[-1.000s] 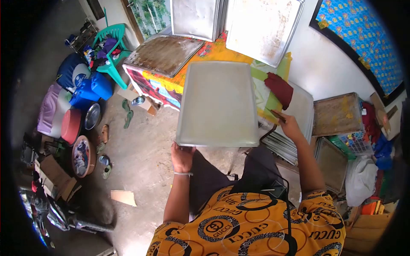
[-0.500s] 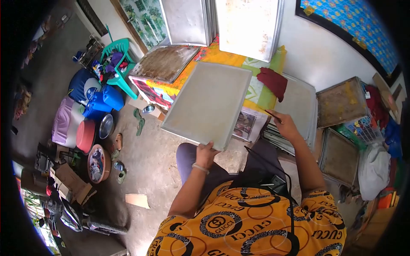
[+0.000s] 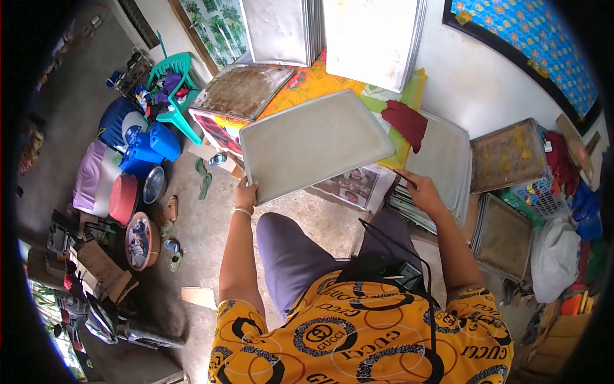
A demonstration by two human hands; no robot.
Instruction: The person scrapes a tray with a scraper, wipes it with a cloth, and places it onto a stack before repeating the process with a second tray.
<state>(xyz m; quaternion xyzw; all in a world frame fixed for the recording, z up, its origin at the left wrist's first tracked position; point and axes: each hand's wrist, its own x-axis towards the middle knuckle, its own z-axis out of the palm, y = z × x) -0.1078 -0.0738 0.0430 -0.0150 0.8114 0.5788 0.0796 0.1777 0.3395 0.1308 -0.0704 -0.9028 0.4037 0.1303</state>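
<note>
My left hand (image 3: pixel 245 192) grips a shallow grey metal tray (image 3: pixel 313 144) at its near left corner, thumb on top and fingers tucked below. The tray slants in front of me, its far side overlapping the table in this view. My right hand (image 3: pixel 419 192) is closed beside a stack of similar trays (image 3: pixel 441 160). A thin, dark, stick-like tool (image 3: pixel 401 172) pokes out of its fingers, mostly hidden by them. A maroon cloth (image 3: pixel 407 125) drapes over the table corner just beyond that hand.
On the covered table (image 3: pixel 342 83), a rusty tray (image 3: pixel 243 91) lies flat and pale trays (image 3: pixel 374 38) stand against the wall. More brown trays (image 3: pixel 508 153) lean at right by a basket (image 3: pixel 550 194). At left are a green chair (image 3: pixel 174 115), basins (image 3: pixel 123 200) and a motorcycle (image 3: pixel 96 317).
The tray has turned, its long side now running across my view. My left hand has moved left with its corner. My right hand has shifted slightly, still near the stack.
</note>
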